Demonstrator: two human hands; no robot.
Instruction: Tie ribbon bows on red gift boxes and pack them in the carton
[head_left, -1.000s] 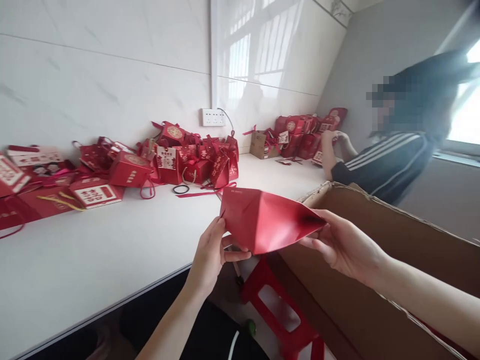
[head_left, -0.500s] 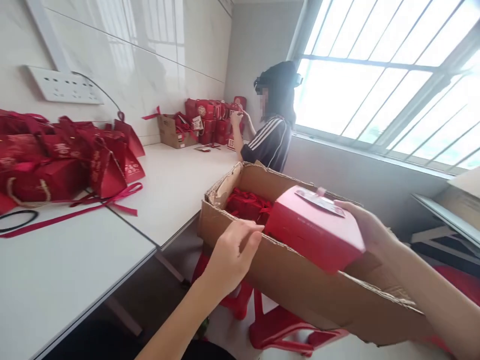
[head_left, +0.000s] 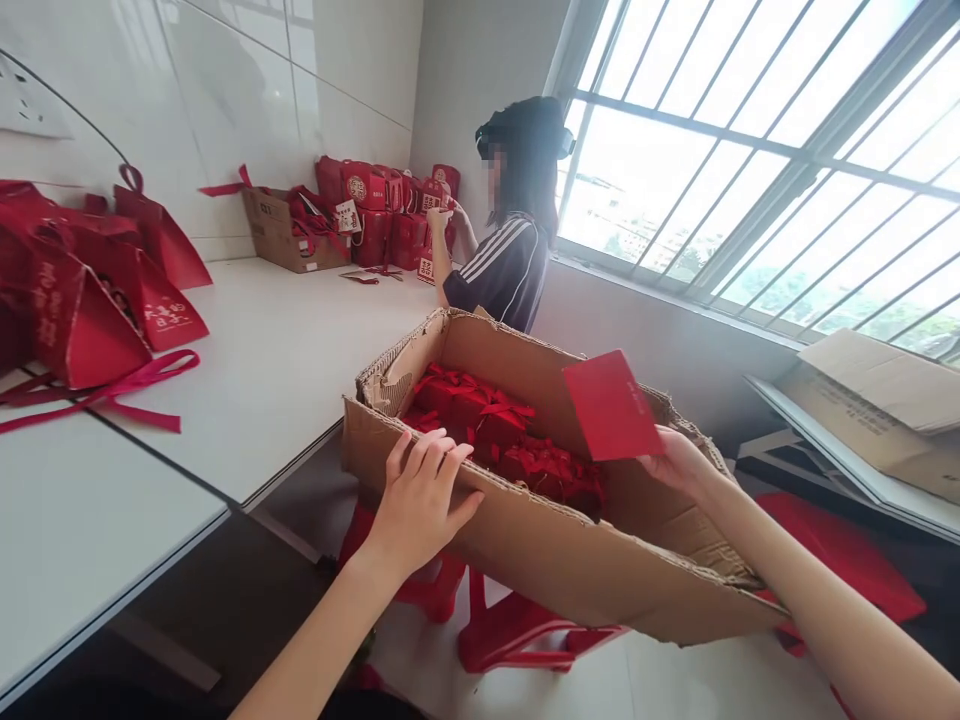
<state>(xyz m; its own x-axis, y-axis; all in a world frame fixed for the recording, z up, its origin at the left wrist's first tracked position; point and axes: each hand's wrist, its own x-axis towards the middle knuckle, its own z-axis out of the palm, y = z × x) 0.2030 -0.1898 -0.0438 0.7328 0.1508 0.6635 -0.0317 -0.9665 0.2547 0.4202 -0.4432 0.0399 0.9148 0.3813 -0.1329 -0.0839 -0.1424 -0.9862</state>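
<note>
1. Several red gift boxes (head_left: 97,300) clustered at far left on the white tabletop (head_left: 285,340), with a loose ribbon (head_left: 146,388) trailing in front; outside the large carton, so perhaps among what is left, though hard to be sure.
2. Farther back on the tabletop, a small carton (head_left: 274,235) with red ribbons and tags bunched inside, then stacked boxes (head_left: 371,200), also red, near the corner.
3. Left hand (head_left: 420,500) at the near wall of the large carton (head_left: 585,560), fingers loosely bent at the rim; grip open, with nothing lifted in it.
4. Inside the large carton, toward its left and middle, ribbon-topped boxes (head_left: 476,410) packed close together; judging by their place, the portion already done.
5. Beyond the carton, a co-worker (head_left: 514,265) in a dark top with white-striped sleeve, hands raised beside the stack.
6. Above the large carton, right of its packed contents, one red box (head_left: 611,405), plain face showing, tilted and not yet set down; overall, probably partway along.
7. Right hand (head_left: 679,462) at the lower right corner of that box, grip closed on its edge.
8. At far right, a folded cardboard box (head_left: 885,400) below the barred window (head_left: 742,190).
</note>
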